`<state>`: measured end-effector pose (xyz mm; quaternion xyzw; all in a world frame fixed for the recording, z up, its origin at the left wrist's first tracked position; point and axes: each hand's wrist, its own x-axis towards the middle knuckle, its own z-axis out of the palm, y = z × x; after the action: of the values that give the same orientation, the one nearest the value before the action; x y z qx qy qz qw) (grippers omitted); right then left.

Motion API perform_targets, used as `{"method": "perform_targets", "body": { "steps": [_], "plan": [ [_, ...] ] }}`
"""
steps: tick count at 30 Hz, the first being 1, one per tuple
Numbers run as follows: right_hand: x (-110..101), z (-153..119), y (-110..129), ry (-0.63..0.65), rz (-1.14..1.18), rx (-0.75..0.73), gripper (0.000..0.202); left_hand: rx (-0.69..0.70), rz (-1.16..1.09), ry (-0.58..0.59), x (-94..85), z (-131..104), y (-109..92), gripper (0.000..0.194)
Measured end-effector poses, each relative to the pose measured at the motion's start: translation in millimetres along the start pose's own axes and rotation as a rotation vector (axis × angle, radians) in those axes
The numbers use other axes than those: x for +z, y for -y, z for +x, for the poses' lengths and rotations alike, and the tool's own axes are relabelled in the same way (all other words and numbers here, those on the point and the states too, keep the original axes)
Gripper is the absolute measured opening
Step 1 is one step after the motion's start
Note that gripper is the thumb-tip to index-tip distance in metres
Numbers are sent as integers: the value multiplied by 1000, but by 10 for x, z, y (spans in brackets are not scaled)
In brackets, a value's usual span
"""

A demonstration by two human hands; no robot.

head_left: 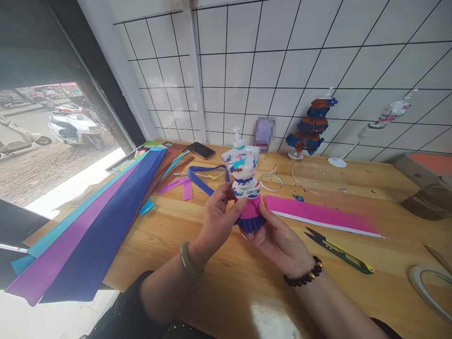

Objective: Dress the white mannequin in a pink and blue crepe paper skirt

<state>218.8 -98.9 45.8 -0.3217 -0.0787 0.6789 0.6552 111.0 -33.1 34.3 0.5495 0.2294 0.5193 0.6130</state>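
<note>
Between my two hands stands a small dress-form mannequin (243, 165), upright, its white torso patched with blue, teal and pink. A pink skirt band (250, 208) wraps its lower part, and below that hangs a pleated dark blue frill (251, 224). My left hand (221, 212) grips the figure's left side, thumb pressed on the pink band. My right hand (278, 240) holds the skirt from the right and below, thumb and fingers at the band and frill. The fingers behind the figure are partly hidden. Right of it lies a pink paper strip (318, 214) with a white edge.
Yellow-green thread snips (339, 252) lie to the right. Coloured paper sheets (106, 221) spread along the left. Behind are a phone (201, 150), a blue strip (199, 182), a tape roll (271, 182) and a dressed mannequin (310, 125). Another tape roll (420, 287) sits at the right edge.
</note>
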Motion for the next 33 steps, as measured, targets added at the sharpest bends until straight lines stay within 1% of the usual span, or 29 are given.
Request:
{"method": "perform_targets", "body": {
  "steps": [2,6,12,21,25,33],
  "plan": [
    [3,2,-4,-1,15,-11,13,-9,5,-15,14,-11,-12,41],
    [2,-2,-25,8,-32,-47,14,-15,15,-61,34,-29,-10,39],
    [-3,0,-48,-39,-2,-77,18,-2,55,-79,57,-26,26,38],
    [40,-25,-15,-71,49,-43,14,42,147,-64,67,-30,50,37],
    [40,-31,-25,-87,57,-35,12,58,141,-50,81,-43,77,38],
    [29,-15,-34,-94,42,-47,9,50,148,-68,85,-44,69,37]
  ]
}}
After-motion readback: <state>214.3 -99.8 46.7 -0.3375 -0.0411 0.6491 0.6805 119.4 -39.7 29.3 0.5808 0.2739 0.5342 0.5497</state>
